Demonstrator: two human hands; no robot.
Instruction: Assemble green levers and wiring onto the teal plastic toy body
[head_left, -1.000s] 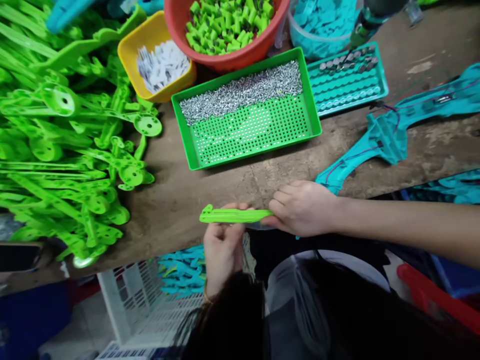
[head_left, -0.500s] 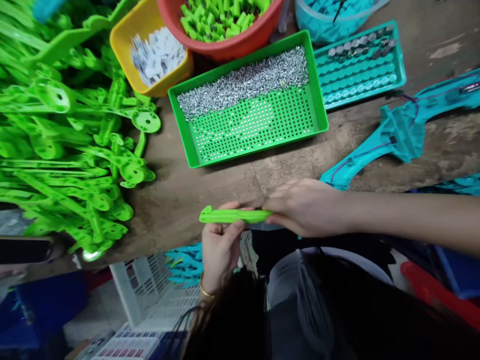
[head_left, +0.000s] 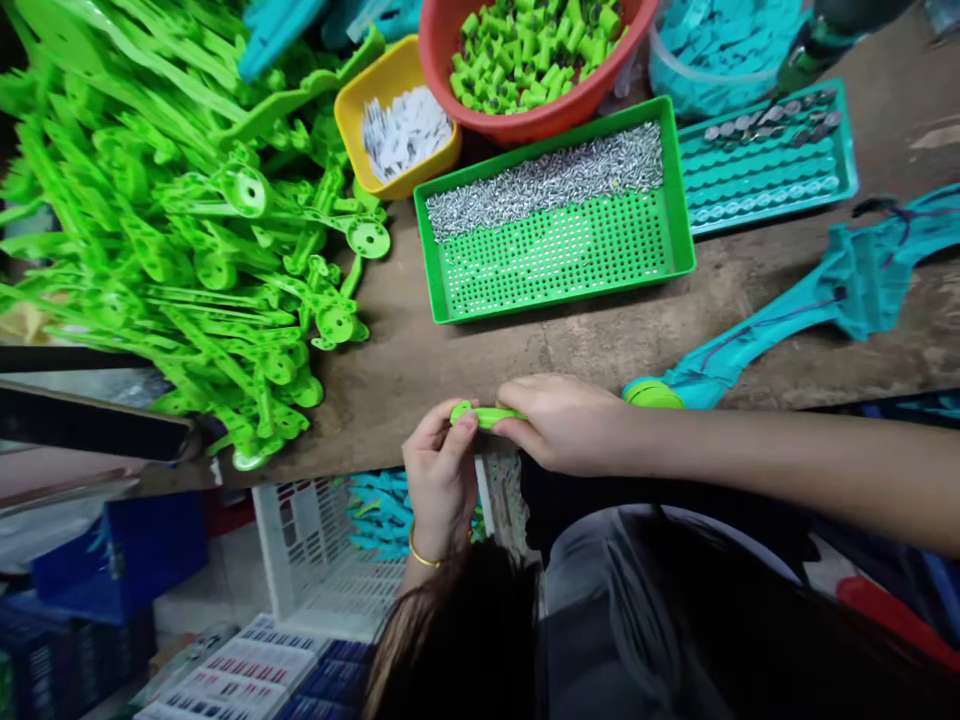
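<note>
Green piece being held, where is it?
In the head view, the green piece is just below centre, held by the left hand and right hand, below the green tray.

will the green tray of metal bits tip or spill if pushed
The green tray probably won't tip: it's wide, shallow and flat on the table. Its far side is likely heavier, where metal bits heap up. A jolt might scatter them, as they look loose.

Held part (head_left: 492, 417) smooth plastic; screws (head_left: 555, 182) shiny metal; table (head_left: 465, 362) wood
</note>
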